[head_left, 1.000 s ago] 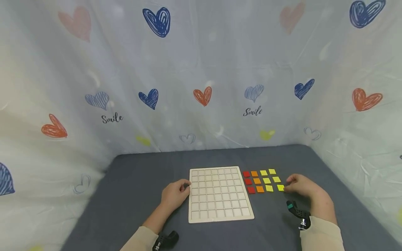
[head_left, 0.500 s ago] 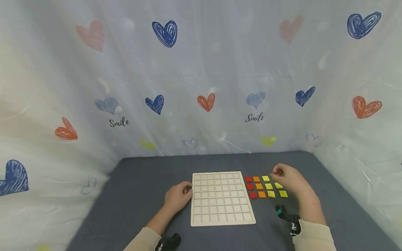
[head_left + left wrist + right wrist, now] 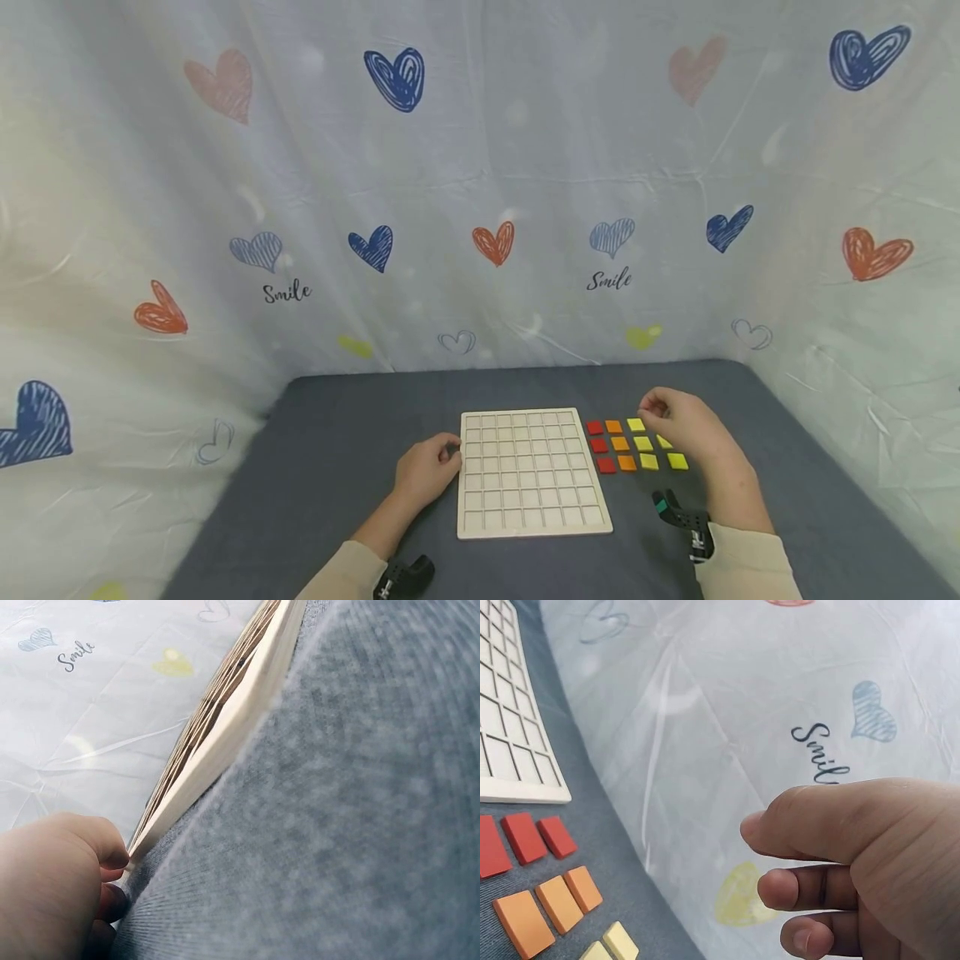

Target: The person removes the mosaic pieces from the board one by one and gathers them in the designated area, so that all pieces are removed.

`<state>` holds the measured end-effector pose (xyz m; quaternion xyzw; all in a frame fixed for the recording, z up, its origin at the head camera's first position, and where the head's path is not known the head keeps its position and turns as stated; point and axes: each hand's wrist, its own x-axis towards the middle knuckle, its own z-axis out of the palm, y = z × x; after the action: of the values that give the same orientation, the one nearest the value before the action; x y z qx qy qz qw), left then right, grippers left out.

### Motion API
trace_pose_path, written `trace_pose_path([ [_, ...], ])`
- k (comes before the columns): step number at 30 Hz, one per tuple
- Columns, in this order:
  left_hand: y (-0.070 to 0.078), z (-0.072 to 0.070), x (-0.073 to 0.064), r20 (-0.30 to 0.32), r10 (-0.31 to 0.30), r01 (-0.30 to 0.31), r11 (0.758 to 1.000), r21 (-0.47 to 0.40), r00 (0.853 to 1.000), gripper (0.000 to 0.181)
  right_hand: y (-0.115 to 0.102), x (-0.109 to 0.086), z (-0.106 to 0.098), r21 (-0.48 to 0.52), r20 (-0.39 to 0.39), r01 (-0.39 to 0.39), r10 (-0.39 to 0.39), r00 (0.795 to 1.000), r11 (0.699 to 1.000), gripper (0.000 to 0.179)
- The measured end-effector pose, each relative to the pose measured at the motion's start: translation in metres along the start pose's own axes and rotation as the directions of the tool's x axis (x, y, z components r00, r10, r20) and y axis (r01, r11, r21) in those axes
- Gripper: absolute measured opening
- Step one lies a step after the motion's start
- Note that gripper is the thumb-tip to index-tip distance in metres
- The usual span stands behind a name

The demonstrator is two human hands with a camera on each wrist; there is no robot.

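Observation:
A pale wooden grid board (image 3: 471,524) lies flat on the table, ruled into small square cells. At its left edge is my left hand (image 3: 423,473), with thumb and forefinger curled against the wood. In the left wrist view the fingertips (image 3: 112,855) meet the board's edge (image 3: 225,739). To the right of the board, tiles stand in rows: red tiles (image 3: 598,445), orange tiles (image 3: 620,443) and yellow tiles (image 3: 648,461). Over the far yellow tiles hovers my right hand (image 3: 681,421), fingers loosely bent; the far tile of the outer yellow column is hidden. In the right wrist view nothing shows between its fingers.
The table has a dark grey cloth (image 3: 360,433). A pale curtain (image 3: 540,183) printed with hearts and "Smile" stands behind it and along the sides. Each wrist wears a black strap-on device, such as the right wrist device (image 3: 682,515).
My right hand has gone from the near outer yellow tile to the far end of the yellow columns. The head view has tilted slightly. The left hand stays at the board.

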<state>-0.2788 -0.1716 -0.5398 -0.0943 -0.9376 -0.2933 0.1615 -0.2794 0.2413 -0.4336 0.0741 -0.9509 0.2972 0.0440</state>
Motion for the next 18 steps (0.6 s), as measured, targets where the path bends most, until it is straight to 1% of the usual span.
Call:
trace_pose_path([
  [9, -0.0007, -0.0006, 0.0006, -0.005, 0.013, -0.013, 1.000, 0.004, 1.000, 0.020, -0.0061, 0.0026, 0.0014, -0.030, 0.005, -0.007, 0.007, 1.000, 1.000, 0.016],
  [13, -0.0008, -0.0001, 0.0011, -0.010, 0.006, -0.006, 1.000, 0.010, 1.000, 0.020, -0.0083, 0.0011, 0.0005, -0.035, 0.001, -0.001, 0.001, 1.000, 0.999, 0.018],
  [16, -0.0007, 0.0004, 0.0011, -0.001, -0.007, 0.007, 1.000, 0.015, 1.000, 0.020, -0.0075, 0.0007, 0.0023, -0.034, 0.009, 0.004, -0.004, 1.000, 0.999, 0.018],
  [18, -0.0006, 0.0007, 0.0003, 0.000, -0.005, 0.005, 1.000, 0.015, 1.000, 0.020, -0.0076, 0.0008, 0.0045, -0.031, 0.021, 0.008, -0.007, 1.000, 0.999, 0.017],
])
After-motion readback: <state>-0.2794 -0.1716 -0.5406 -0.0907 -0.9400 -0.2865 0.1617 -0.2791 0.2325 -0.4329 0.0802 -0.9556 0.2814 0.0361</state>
